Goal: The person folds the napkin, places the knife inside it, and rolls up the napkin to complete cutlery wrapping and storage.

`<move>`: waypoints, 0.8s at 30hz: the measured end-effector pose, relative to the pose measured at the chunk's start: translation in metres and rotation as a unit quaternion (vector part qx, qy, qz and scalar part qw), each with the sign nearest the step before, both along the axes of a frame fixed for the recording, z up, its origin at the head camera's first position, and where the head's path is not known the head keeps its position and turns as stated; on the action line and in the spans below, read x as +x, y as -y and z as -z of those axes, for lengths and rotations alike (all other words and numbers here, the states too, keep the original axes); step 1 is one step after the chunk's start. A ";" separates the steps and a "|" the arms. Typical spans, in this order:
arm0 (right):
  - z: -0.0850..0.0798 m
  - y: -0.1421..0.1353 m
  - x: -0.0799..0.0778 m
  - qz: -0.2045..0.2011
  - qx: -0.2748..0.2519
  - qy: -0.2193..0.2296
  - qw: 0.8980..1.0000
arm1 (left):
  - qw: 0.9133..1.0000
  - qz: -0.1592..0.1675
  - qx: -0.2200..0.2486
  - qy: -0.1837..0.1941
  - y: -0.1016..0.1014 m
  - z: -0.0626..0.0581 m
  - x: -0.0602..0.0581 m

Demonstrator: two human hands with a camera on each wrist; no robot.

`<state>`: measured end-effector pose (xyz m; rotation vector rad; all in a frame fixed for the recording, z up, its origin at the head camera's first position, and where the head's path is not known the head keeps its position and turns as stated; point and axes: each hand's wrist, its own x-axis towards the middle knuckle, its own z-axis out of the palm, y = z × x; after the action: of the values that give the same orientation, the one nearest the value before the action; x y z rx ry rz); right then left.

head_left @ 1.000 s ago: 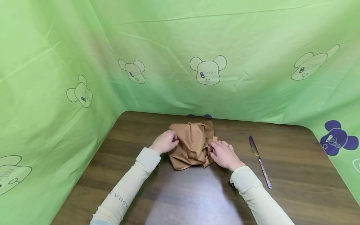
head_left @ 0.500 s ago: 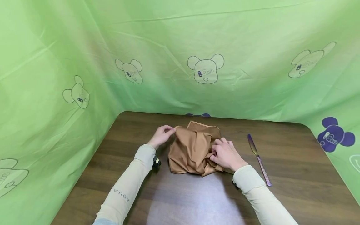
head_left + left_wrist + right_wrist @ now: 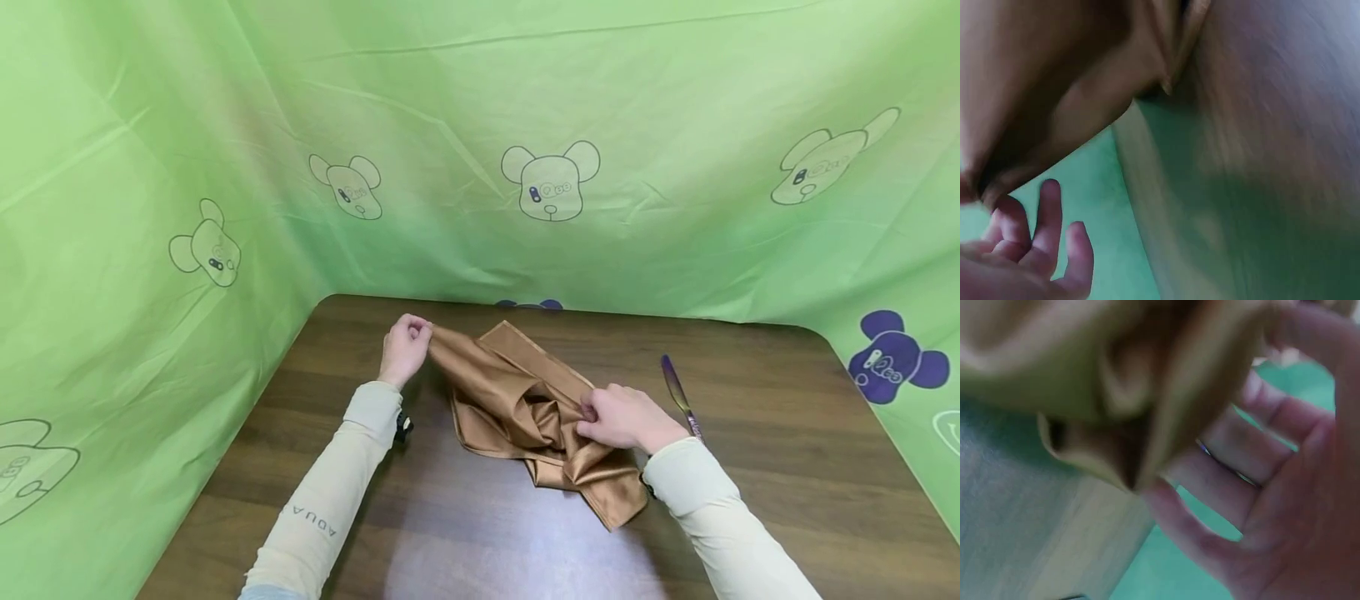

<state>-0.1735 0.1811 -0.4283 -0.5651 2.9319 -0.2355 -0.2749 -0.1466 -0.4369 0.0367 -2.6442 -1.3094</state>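
A crumpled brown satiny cloth (image 3: 487, 379) with stitched hems lies bunched on the table between both hands. At its far left corner my left hand (image 3: 406, 346) pinches the edge and pulls it up taut; the left wrist view shows thumb and index finger on the cloth (image 3: 1054, 94), the other fingers loose. My right hand (image 3: 621, 415) grips the cloth's right side between thumb and fingers. In the right wrist view folds of cloth (image 3: 1129, 381) hang blurred in front of the fingers (image 3: 1222, 478). A loose flap droops toward the front right, below the right hand.
A table knife (image 3: 677, 392) with a purple-gold blade lies to the right, its handle partly hidden behind the right hand and sleeve. The dark wooden table (image 3: 315, 333) ends at a green curtain (image 3: 442, 250) with bear-head prints at the back and sides.
My left hand has moved left and away, drawing a cloth corner out. The right hand has shifted right with its side of the cloth. The bundle has spread wider, with a flap falling forward.
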 end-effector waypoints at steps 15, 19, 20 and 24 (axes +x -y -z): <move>0.015 0.012 -0.012 -0.104 -0.097 -0.031 0.989 | 0.949 0.307 -0.069 0.022 -0.006 0.006 0.009; 0.018 0.015 -0.013 -0.106 -0.091 0.009 0.990 | 0.941 0.336 0.017 0.043 -0.012 0.002 0.011; 0.017 0.015 -0.013 -0.097 -0.081 0.015 0.992 | 0.942 0.331 0.034 0.050 -0.013 0.001 0.011; 0.013 0.014 -0.011 -0.049 -0.025 0.038 0.998 | 0.955 0.289 0.009 0.070 -0.013 0.005 0.011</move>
<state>-0.1849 0.1670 -0.4415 -0.6879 2.8238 -0.3112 -0.2637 -0.1337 -0.4420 -0.7199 -2.8798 -1.5309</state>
